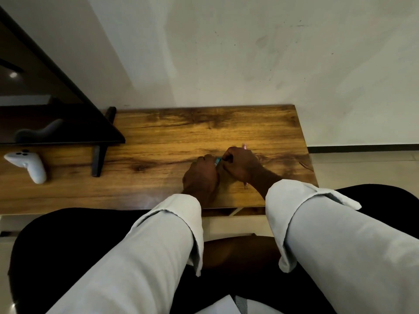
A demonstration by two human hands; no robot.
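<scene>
Curling round a small teal object (218,161) above the wooden table (158,137), the left hand (200,175) and right hand (241,165) met knuckle-to-knuckle, apparently steadying it from both ends.

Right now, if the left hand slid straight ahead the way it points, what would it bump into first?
Probably the right hand: the left hand points forward and slightly right, with a small teal object pinched between them. Beyond lies bare brown wooden tabletop, then the wall.

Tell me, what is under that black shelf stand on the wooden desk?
Under the black shelf stand, a white game controller lies on the wooden desk, beside the stand's front leg. Farther back the space is dark; anything there is hidden.
</scene>
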